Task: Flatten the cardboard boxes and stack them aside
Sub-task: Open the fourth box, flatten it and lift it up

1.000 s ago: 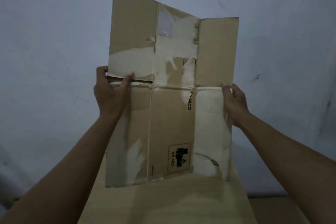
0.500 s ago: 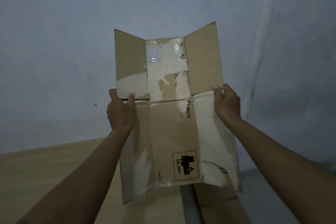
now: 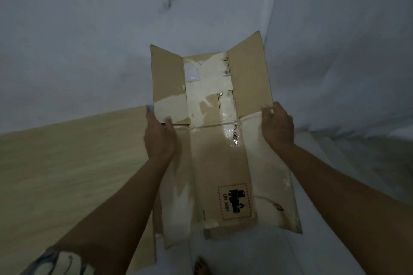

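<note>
Head view: a flattened brown cardboard box (image 3: 220, 152), patched with pale torn tape and a red-bordered "UN 3481" label (image 3: 234, 204) near its lower edge, is held up in the air in front of a grey-white wall (image 3: 111, 40). The left hand (image 3: 159, 136) grips the box's left edge at the flap crease, thumb curled over the front. The right hand (image 3: 277, 127) grips the right edge at the same crease, fingers wrapped around it. Two upper flaps splay outward above the hands. A light wooden surface (image 3: 67, 163) lies left of the box, below the wall. A bare foot (image 3: 201, 267) shows below the box.
</note>
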The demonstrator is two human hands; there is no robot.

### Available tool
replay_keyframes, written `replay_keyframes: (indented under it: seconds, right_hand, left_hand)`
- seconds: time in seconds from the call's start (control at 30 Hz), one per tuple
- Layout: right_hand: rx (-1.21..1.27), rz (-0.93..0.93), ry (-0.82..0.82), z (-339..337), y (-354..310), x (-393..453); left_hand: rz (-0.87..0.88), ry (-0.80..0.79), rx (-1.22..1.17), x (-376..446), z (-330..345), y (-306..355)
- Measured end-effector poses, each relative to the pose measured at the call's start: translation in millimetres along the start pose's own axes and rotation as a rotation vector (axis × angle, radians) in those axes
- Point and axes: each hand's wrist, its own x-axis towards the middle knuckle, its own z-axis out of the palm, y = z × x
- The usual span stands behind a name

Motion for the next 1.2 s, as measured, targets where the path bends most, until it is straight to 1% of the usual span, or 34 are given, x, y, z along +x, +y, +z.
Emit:
replay_keyframes:
  seconds: [0.1, 0.17, 0.27, 0.37, 0.5, 0.67, 0.77, 0.9, 1.07, 1.2]
  right_hand:
    - [-0.072, 0.067, -0.037, 18, 53, 7]
    - [-0.121, 0.13, -0.086, 31, 89, 11]
    - [-0.161, 0.159, -0.153, 55, 143, 20]
    - [-0.188, 0.19, -0.247, 86, 195, 30]
    - [-0.252, 0.215, -0.326, 128, 259, 39]
    - [-0.293, 0.204, -0.38, 202, 340, 38]
    - [-0.29, 0.222, -0.406, 256, 391, 34]
    - [-0.254, 0.217, -0.398, 329, 454, 33]
    - [-0.211, 0.178, -0.389, 421, 526, 40]
    - [-0.183, 0.122, -0.373, 482, 563, 53]
  left_hand:
    - [-0.038, -0.09, 0.067, -19, 48, -20]
    - [-0.103, -0.118, 0.127, -33, 80, -35]
    - [-0.221, -0.177, 0.192, -56, 126, -58]
    - [-0.321, -0.173, 0.277, -77, 173, -88]
    - [-0.373, -0.183, 0.346, -101, 238, -135]
    - [-0.382, -0.184, 0.272, -116, 314, -231]
    - [-0.411, -0.172, 0.351, -119, 355, -280]
    - [-0.313, -0.149, 0.356, -116, 413, -352]
    - [-0.326, -0.138, 0.318, -104, 487, -448]
    - [-0.292, -0.075, 0.296, -90, 530, -505]
